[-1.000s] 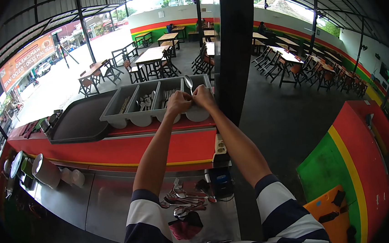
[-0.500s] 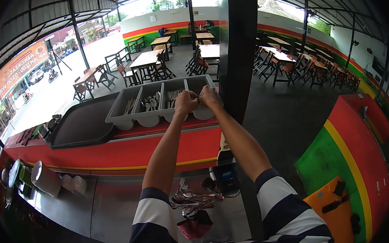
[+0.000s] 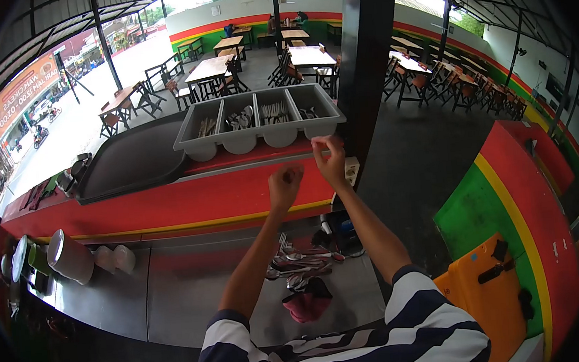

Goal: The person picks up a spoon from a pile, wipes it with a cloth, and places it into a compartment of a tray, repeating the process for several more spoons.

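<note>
Right hand: hangs in the air near the right end of the cutlery tray, thumb and forefinger curved toward each other with a gap between, nothing in its hold. Left hand: hangs a little nearer, loosely curled around a hollow, shows nothing gripped; impossible to tell whether thumb and fingertips meet. Just beyond both, on the red surface: the tray, plain grey, split into four compartments in a row, with rounded fronts. In the leftmost: brownish slim utensils. In the next: spoons, shiny, jumbled. In the third: forks, silvery, packed close. In the rightmost: a few silvery pieces, too small to make out. Left of these: dark serving trays, lying flat. Below, on the metal surface: loose cutlery, heaped, glinting, beside a dark red cloth. Farther out: wooden tables and chairs.
</note>
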`<state>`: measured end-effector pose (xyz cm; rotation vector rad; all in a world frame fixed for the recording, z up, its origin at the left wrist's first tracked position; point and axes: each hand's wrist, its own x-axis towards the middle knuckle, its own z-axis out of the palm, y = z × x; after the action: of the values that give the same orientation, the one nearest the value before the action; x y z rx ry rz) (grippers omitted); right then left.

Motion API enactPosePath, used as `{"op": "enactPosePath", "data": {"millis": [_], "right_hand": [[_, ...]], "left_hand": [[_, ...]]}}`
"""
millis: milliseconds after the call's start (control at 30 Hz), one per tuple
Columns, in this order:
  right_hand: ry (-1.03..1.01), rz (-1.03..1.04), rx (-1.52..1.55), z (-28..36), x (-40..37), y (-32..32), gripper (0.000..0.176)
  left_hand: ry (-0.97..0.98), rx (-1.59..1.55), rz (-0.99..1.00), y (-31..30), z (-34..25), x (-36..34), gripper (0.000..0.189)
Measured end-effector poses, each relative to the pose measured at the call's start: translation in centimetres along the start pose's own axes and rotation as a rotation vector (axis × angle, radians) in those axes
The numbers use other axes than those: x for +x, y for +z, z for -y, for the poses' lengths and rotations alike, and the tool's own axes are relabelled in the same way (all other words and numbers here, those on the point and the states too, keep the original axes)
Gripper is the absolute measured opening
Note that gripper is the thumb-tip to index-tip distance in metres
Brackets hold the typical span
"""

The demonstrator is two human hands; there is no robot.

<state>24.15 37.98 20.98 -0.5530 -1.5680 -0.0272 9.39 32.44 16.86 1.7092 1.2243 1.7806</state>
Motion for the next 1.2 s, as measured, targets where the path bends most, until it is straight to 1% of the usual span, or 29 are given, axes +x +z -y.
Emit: {"op": "enactPosePath", "data": {"millis": [33,67,100,133,167,200,233,300,333,400,467,533,567,600,667,700,767,867,967,1000,1100,1133,1200], "right_hand": [[0.152,0.045,0.021,1.5,-4.4,-0.4,0.007],[0.299,0.093,0.042,2.8,-9.8,-0.7,0.008],[0.358,0.132,0.041,3.9,-16.4,-0.9,0.009],[0.510,0.233,0.035,7.5,-21.6,-2.1,0.009],[0.624,0.358,0.091,8.7,-29.4,-2.9,0.022],[0.572,0.500,0.050,11.9,-33.2,-4.7,0.033],[0.518,0.637,0.015,14.7,-36.0,-6.0,0.044],[0.564,0.783,-0.161,18.3,-42.5,-8.6,0.055],[0.587,0.852,-0.246,20.3,-44.3,-9.6,0.061],[0.631,0.834,-0.202,21.3,-45.9,-10.3,0.065],[0.685,0.798,-0.185,22.1,-45.4,-9.9,0.070],[0.695,0.801,-0.250,23.2,-44.5,-9.2,0.071],[0.693,0.801,-0.282,23.5,-44.2,-8.7,0.072],[0.710,0.791,-0.277,23.8,-44.3,-8.3,0.065],[0.652,0.773,-0.298,23.5,-46.2,-7.8,0.061],[0.619,0.766,-0.310,23.3,-46.8,-7.7,0.058],[0.653,0.740,-0.292,23.5,-47.0,-7.6,0.053],[0.708,0.744,-0.293,24.4,-47.1,-8.0,0.051],[0.757,0.740,-0.276,25.2,-47.1,-8.5,0.051],[0.762,0.740,-0.275,25.4,-47.1,-8.6,0.051],[0.797,0.759,-0.263,25.8,-47.3,-9.2,0.052],[0.805,0.763,-0.262,25.8,-47.3,-9.3,0.053],[0.808,0.779,-0.255,25.9,-47.1,-9.3,0.054]], "left_hand": [[-0.085,0.032,0.005,-1.0,1.9,-4.5,0.012],[-0.181,-0.008,-0.006,-1.6,4.7,-9.7,0.012],[-0.287,0.030,0.055,-2.9,6.1,-15.3,0.012],[-0.406,0.132,0.119,-4.4,7.8,-20.9,0.011],[-0.415,-0.014,0.087,-5.6,8.3,-26.4,0.011],[-0.576,-0.026,0.113,-6.9,10.5,-33.0,0.013],[-0.735,-0.034,0.144,-8.5,12.2,-37.9,0.014],[-0.756,0.156,0.233,-12.4,9.5,-43.0,0.018],[-0.790,0.179,0.251,-14.1,8.9,-44.7,0.020],[-0.831,0.228,0.290,-16.5,9.2,-45.7,0.022],[-0.725,0.235,0.229,-16.8,11.1,-45.9,0.026],[-0.734,0.235,0.174,-15.9,12.3,-44.1,0.030],[-0.800,0.194,0.141,-15.2,11.5,-41.9,0.031],[-0.863,0.153,0.106,-14.6,10.7,-39.6,0.032],[-0.671,0.285,0.013,-13.3,13.1,-37.9,0.035],[-0.652,0.370,-0.007,-12.5,14.9,-37.2,0.036],[-0.613,0.536,-0.049,-11.1,17.7,-35.8,0.037],[-0.780,0.661,-0.065,-9.8,18.5,-33.9,0.039],[-0.918,0.781,-0.025,-9.2,19.6,-33.3,0.038],[-0.927,0.795,-0.059,-8.9,19.7,-33.4,0.033],[-0.858,0.740,-0.015,-9.7,19.9,-34.4,0.029],[-0.803,0.751,-0.028,-9.9,19.7,-34.9,0.031],[-0.765,0.712,0.040,-11.0,19.2,-35.9,0.036]]}}
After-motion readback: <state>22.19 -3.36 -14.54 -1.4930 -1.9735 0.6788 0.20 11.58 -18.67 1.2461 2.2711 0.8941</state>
